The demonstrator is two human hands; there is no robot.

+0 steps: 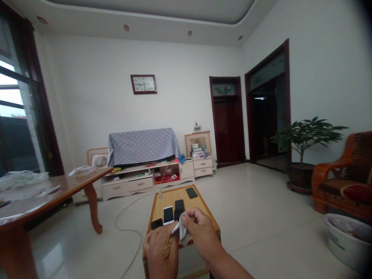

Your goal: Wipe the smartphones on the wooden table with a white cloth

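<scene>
Cloth (183, 231), pale grey and bunched, pinched between thumb and fingers of the right hand (202, 233), a closed grip, above the near edge of a small wooden worktop (174, 197). Left hand (159, 252) just beside it, fingers curled and closed, with a thin pale strip (175, 228) at the fingertips; hold on cloth or strip not clear from this view. Good technique, as judged from this pose: a firm pinch high on the fold, the bunched pad free of the fingers, both wrists low and steady. Both forearms reaching in from the lower edge of the view, backs of the hands upward, knuckles nearly meeting. On the worktop, just ahead of the hands, a white-faced smartphone (168, 215) among black smartphones (191, 192), one partly behind the cloth. Cable (115, 221) looping across the tiled floor (261, 217) to the left of the worktop.
</scene>
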